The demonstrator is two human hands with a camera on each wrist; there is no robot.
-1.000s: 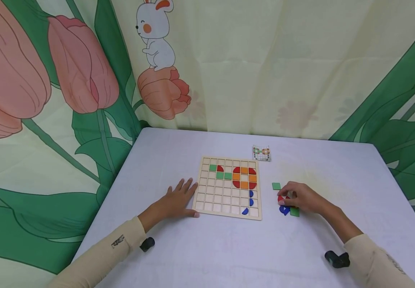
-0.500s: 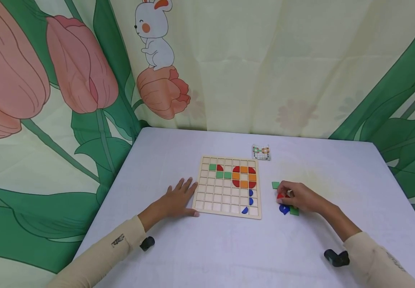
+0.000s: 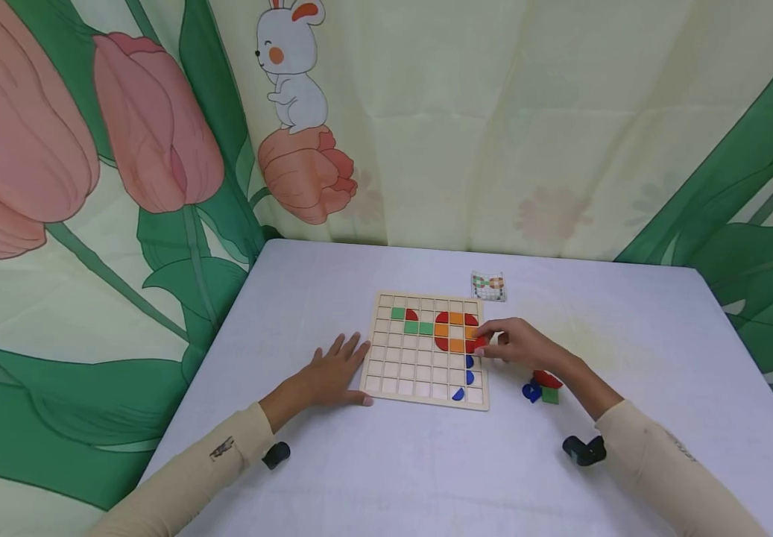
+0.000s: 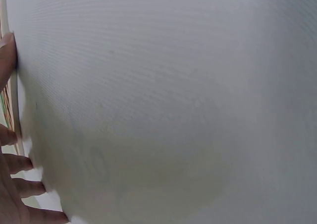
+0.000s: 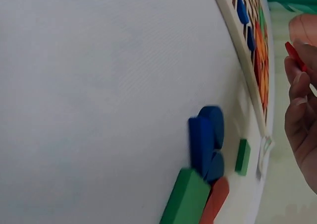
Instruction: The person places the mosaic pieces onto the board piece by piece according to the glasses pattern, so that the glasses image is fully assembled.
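Note:
My right hand (image 3: pixel 523 344) is over the right edge of the wooden grid board (image 3: pixel 399 365), pinching a red piece (image 5: pixel 295 56) between thumb and fingers. Its shape is mostly covered by the fingers. Spread flat on the table, my left hand (image 3: pixel 331 374) touches the board's left edge with its fingertips and thumb. On the board, red quarter-rounds and orange squares (image 3: pixel 456 345) form a ring at upper right. Green squares (image 3: pixel 418 327) and one red quarter-round (image 3: pixel 411 315) lie left of it. Blue half-round pieces (image 3: pixel 458 394) sit down the right side.
Right of the board lies a small pile with blue pieces (image 3: pixel 531 391), a green square (image 3: pixel 550 396) and a red piece (image 3: pixel 547 379). Another green piece (image 5: pixel 242 157) lies apart, hidden by my hand in the head view. A pattern card (image 3: pixel 488 286) lies behind the board.
My right hand has left the pile with a red piece and moved left to the board's right edge. The left hand stays in place at the board.

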